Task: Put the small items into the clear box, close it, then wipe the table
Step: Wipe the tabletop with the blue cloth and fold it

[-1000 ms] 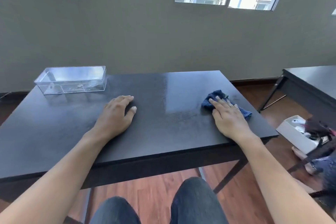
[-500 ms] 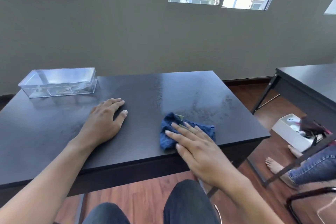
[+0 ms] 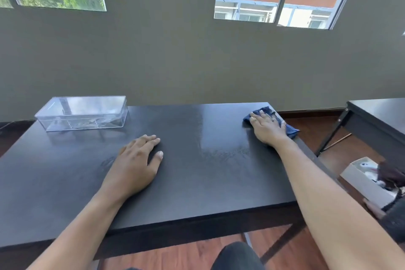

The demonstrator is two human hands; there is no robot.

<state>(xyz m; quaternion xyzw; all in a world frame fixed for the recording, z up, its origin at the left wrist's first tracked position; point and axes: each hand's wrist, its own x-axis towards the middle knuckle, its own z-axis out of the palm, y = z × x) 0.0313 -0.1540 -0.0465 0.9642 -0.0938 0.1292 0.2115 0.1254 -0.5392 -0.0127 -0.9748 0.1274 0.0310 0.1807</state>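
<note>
the clear box point(image 3: 82, 113) sits at the far left of the dark counter point(image 3: 197, 182) with its lid on, and small things show faintly inside. near the middle, the left hand point(image 3: 133, 166) lies flat on the counter, fingers point(image 3: 151, 139) open and holding nothing. at the far right corner, the right hand point(image 3: 268, 127) presses flat on a blue cloth point(image 3: 289, 130), fingers spread open on top of it. the cloth hangs a little over the counter's right edge.
</note>
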